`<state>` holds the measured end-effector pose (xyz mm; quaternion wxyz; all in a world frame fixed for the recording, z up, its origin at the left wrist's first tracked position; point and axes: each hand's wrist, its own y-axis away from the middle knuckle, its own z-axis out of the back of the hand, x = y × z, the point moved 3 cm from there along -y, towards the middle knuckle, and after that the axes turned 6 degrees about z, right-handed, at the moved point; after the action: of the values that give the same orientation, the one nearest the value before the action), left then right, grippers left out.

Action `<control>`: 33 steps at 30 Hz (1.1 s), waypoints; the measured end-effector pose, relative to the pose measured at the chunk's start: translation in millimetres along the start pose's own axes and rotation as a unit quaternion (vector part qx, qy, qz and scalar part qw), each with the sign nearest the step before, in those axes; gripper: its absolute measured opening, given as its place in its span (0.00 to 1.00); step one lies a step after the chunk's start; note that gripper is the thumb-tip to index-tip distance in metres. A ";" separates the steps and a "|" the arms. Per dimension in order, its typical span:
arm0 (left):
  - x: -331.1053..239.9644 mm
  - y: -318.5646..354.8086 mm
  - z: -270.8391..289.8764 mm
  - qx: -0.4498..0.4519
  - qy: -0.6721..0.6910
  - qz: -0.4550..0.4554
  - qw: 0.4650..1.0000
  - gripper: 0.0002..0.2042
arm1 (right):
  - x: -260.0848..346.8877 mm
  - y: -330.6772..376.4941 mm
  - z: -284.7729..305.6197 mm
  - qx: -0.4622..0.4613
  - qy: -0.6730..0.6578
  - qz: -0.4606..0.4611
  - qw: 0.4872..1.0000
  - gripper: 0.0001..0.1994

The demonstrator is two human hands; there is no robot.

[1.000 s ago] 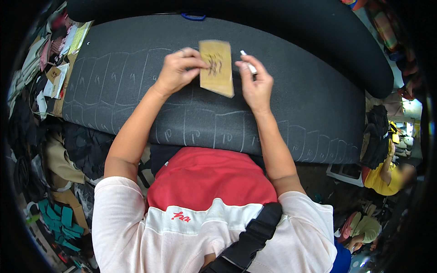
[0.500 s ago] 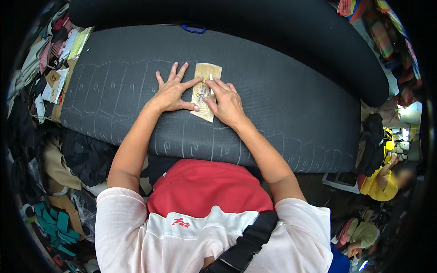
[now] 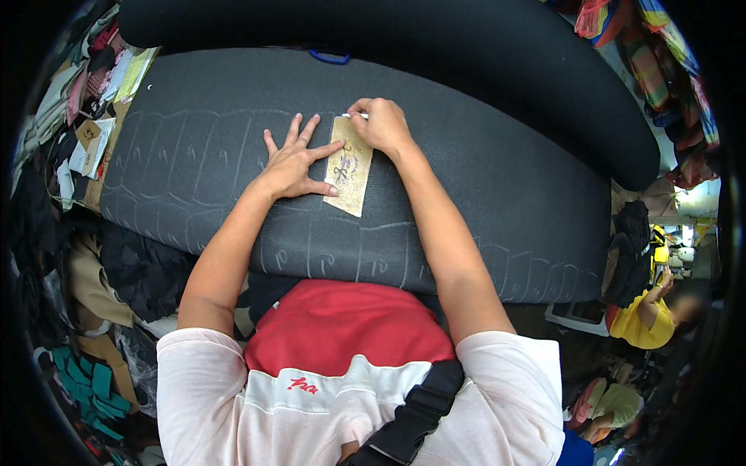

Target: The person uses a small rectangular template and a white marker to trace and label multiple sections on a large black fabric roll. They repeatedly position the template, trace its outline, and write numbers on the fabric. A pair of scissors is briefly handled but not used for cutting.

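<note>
A tan cardboard pattern piece (image 3: 351, 175) with handwriting on it lies flat on dark grey fabric (image 3: 497, 194). My left hand (image 3: 295, 165) has its fingers spread, with the index finger and thumb pressing on the left edge of the piece. Pinched in my right hand (image 3: 382, 124) is a white piece of chalk (image 3: 355, 116), held at the top edge of the pattern. Rows of chalk outlines with marks inside run across the fabric to the left and along its near side.
A thick black fabric roll (image 3: 435, 46) spans the far side, with a blue handle (image 3: 329, 57) before it. Papers (image 3: 93, 147) and piled cloth (image 3: 151, 268) crowd the left. Teal scraps (image 3: 89, 392) lie lower left. A person in yellow (image 3: 643, 318) is at the far right.
My right hand has moved from the right side of the pattern piece up to its top edge with the chalk. My left hand stays on the piece.
</note>
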<state>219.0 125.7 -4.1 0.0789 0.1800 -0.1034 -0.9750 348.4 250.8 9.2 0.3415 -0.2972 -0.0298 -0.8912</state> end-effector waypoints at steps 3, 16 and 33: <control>0.0 0.0 -0.2 -0.006 0.000 -0.001 1.000 0.47 | -14.7 14.6 24.3 0.008 0.059 -0.063 0.996 0.10; -26.1 -7.4 23.6 0.014 -0.053 -0.007 0.998 0.46 | 62.1 148.8 10.7 0.147 0.034 0.078 0.985 0.06; -74.7 4.6 76.5 -0.331 0.266 -0.277 0.862 0.10 | 0.0 164.8 92.7 -0.254 -0.266 -0.108 0.924 0.09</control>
<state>260.3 148.8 91.8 -0.1147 0.4171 0.3044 -0.8486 498.9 148.5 60.7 0.1361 -0.5951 0.0755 -0.7884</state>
